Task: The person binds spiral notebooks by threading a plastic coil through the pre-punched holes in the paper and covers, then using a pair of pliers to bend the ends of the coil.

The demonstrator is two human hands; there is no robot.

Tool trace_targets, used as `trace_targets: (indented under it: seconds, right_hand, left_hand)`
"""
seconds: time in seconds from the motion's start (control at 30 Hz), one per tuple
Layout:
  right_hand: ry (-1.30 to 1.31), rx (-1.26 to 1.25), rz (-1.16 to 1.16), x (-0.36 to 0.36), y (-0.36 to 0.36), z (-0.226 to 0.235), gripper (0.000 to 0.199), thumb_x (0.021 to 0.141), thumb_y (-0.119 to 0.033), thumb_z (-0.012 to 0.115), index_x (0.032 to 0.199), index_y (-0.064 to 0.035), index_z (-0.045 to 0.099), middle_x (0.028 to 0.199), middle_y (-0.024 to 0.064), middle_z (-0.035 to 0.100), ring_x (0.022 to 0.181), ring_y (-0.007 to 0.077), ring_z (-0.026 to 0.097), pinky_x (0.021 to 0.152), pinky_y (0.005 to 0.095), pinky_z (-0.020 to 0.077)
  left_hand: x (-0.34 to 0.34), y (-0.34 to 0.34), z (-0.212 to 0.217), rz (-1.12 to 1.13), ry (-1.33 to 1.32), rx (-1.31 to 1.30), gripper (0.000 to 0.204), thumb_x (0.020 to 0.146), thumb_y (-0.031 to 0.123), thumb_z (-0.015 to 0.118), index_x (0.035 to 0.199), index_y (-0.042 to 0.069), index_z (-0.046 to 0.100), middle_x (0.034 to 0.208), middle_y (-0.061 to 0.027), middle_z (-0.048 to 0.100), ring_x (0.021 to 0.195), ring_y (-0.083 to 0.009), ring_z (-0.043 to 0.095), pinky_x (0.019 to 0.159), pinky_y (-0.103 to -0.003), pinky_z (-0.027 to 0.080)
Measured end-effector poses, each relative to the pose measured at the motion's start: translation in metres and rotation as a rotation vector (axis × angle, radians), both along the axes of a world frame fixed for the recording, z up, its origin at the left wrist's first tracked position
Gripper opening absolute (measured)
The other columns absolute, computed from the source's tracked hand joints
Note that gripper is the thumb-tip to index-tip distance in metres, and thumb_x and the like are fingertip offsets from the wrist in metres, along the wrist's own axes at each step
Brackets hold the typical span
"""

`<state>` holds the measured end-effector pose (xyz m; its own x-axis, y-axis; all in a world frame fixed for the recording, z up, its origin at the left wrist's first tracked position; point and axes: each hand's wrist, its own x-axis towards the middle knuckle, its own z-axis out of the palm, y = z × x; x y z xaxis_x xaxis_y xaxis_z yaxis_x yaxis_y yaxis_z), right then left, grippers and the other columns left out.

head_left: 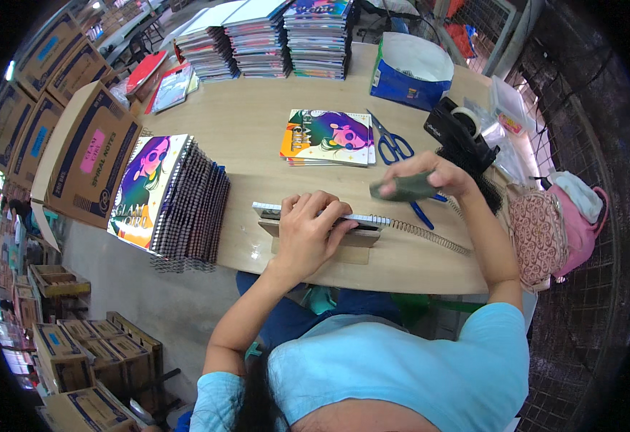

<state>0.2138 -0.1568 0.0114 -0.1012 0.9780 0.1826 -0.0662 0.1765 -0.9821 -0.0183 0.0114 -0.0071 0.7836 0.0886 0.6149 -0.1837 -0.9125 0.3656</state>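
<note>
My left hand grips a notebook standing on its edge near the front of the table, fingers over the top and thumb on the near side. A metal spiral coil runs out from the notebook's right end and trails over the table. Raised above the table to the right, my right hand is closed on a dark green pad, perhaps cloth; its exact kind is unclear. Under and beside that hand lies a slim blue tool, partly hidden. A wooden block sits behind my left thumb.
Finished-looking spiral notebooks are stacked at the left, by a cardboard box. Unbound notebooks, scissors, a black tape dispenser and a blue-white box lie beyond. Tall stacks stand at the back; a pink bag at right.
</note>
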Motion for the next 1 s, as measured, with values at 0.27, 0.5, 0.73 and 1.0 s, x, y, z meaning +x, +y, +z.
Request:
trace_targets:
  seconds: [0.27,0.5,0.73,1.0]
  right_hand:
    - [-0.564,-0.173,-0.074,-0.005,0.018,-0.021,0.048,0.083,-0.036,0.065,0.116,-0.0005,0.068,0.105,0.0174,0.067,0.099,0.0266,0.061,0.088,0.0359,0.0457]
    - [-0.777,-0.248,-0.175,-0.015,0.032,-0.016,0.053,0.084,-0.043,0.063,0.113,0.0011,0.068,0.102,0.0158,0.068,0.096,0.0251,0.062,0.088,0.0362,0.046]
    - [-1.016,-0.277,-0.234,-0.024,0.043,-0.023,0.057,0.085,-0.046,0.062,0.113,0.0036,0.067,0.103,0.0147,0.07,0.1,0.0237,0.063,0.088,0.0363,0.0473]
    - [0.191,-0.1,-0.116,-0.024,0.045,-0.034,0.057,0.08,-0.036,0.062,0.116,0.0074,0.064,0.111,0.014,0.068,0.104,0.0235,0.062,0.091,0.0348,0.0472]
  left_hand:
    - [0.002,-0.001,0.002,-0.009,-0.001,-0.113,0.046,0.072,0.019,0.08,0.112,0.01,0.059,0.096,-0.0052,0.061,0.082,-0.0205,0.06,0.077,-0.035,0.04]
    - [-0.005,0.004,0.007,0.095,-0.039,0.008,0.047,0.07,0.02,0.082,0.11,0.009,0.06,0.109,-0.0096,0.058,0.095,-0.0239,0.056,0.08,-0.036,0.041]
    - [-0.026,0.032,-0.01,0.22,-0.038,-0.147,0.033,0.066,0.021,0.084,0.086,0.006,0.062,0.096,-0.01,0.056,0.094,-0.0283,0.051,0.081,-0.037,0.042]
    - [-0.022,0.033,-0.008,0.167,-0.045,-0.17,0.031,0.068,0.017,0.082,0.087,0.005,0.06,0.091,-0.0094,0.057,0.089,-0.0286,0.051,0.077,-0.038,0.043]
